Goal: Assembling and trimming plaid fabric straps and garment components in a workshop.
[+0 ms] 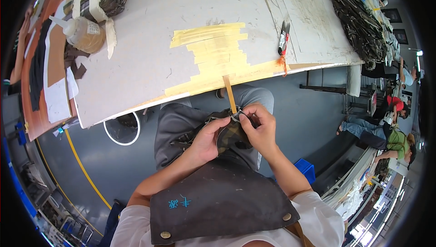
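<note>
A piece of camouflage cloth lies bunched over my lap, just off the table's near edge. My left hand pinches its left side, thumb stretched along the top. On the other side my right hand grips the cloth's upper edge between thumb and bent fingers. A narrow wooden strip juts out from the taped table edge, and its tip meets the cloth between my two thumbs. My fingers partly hide the spot where strip and cloth touch.
The pale tabletop carries yellow tape, red-and-black thread snips and a squeeze bottle. Camouflage bundles lie at its right end. Below stand a white-rimmed bin and a blue crate. People work at right.
</note>
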`<state>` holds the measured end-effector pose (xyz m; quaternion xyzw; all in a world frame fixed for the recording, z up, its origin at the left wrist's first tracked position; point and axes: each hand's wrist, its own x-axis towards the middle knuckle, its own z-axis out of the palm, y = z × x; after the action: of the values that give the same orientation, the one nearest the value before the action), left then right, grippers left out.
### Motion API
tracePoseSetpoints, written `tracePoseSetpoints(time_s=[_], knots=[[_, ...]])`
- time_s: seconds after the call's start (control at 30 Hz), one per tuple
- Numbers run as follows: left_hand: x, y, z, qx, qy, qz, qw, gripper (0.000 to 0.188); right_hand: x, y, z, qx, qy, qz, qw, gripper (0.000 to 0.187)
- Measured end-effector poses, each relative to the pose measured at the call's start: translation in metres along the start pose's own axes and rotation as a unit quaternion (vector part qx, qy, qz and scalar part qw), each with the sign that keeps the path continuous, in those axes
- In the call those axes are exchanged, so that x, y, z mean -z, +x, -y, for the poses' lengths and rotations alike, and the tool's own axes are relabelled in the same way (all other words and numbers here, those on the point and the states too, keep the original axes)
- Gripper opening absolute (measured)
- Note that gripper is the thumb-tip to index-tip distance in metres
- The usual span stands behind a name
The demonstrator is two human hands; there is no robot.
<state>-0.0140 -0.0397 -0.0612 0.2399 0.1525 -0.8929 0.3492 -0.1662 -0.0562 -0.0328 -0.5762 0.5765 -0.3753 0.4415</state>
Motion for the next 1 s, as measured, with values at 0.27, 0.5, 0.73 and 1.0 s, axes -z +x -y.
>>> tracePoseSetpoints(time_s=[0.27,0.5,0.73,1.0], knots=[[-0.005,0.001,-0.001,-0.007,-0.006,0.018,1.0,0.023,-0.009,-0.002,0.004,0.02,0.03,-0.058,0.998,0.008],[-0.004,0.001,-0.003,-0.011,-0.014,0.0,1.0,0.021,-0.01,-0.005,0.006,-0.03,0.032,-0.031,0.999,0.006],[0.003,0.003,0.006,-0.021,-0.058,0.047,0.997,0.023,-0.011,-0.004,0.009,-0.038,0.048,-0.033,0.998,0.004],[0.005,0.008,0.006,-0.065,-0.045,0.03,0.996,0.025,-0.013,-0.002,0.013,-0.087,0.111,-0.028,0.99,0.003]])
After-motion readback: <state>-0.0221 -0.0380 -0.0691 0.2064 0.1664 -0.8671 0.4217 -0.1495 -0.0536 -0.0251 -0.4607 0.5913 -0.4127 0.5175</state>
